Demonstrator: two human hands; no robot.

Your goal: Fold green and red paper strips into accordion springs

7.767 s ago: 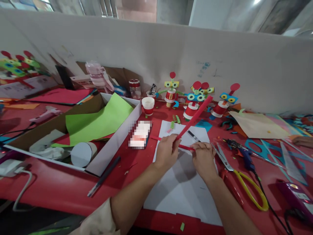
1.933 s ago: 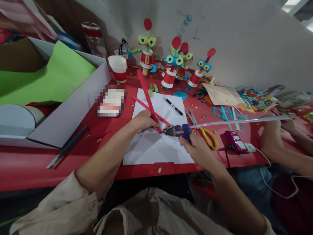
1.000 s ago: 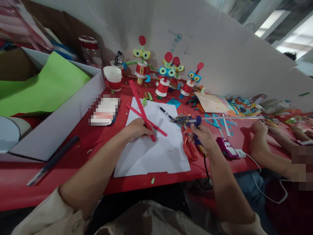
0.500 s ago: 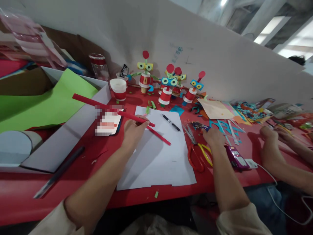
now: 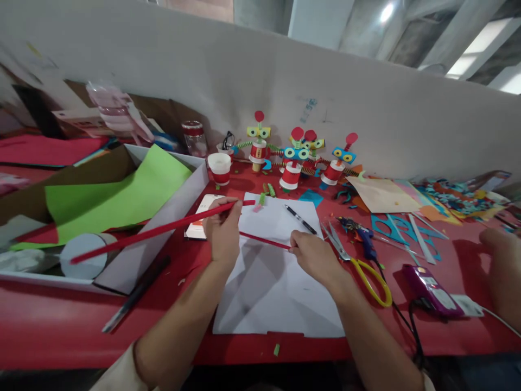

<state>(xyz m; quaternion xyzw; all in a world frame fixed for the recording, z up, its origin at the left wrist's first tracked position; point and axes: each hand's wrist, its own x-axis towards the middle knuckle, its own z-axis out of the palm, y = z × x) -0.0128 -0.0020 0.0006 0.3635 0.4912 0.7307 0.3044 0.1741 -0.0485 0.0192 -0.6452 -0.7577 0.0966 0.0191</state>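
Note:
My left hand (image 5: 223,233) pinches red paper strips above the left side of a white sheet (image 5: 280,298). One long strip (image 5: 150,231) runs from these fingers out over the open box on the left. A second red strip (image 5: 264,240) slants from the left hand towards my right hand (image 5: 315,255), whose thumb and fingers are closed on its far end. How the strips meet is hidden by the left fingers. Beyond the hands, a black pen (image 5: 300,219) lies on the sheet. Scissors with yellow handles (image 5: 372,282) and a blue glue gun (image 5: 367,243) lie right of my right hand.
A white box (image 5: 163,233) holds green paper (image 5: 118,201). A phone (image 5: 199,228) lies beside the left hand. Paper-cup robot figures (image 5: 291,175) and a cup (image 5: 220,168) stand behind. A purple device (image 5: 433,290) with cables lies right, near another person's hand (image 5: 502,266).
My right hand has left the glue gun and moved left onto the end of the shorter red strip. The left hand still holds the strips, now turned differently. The view has shifted.

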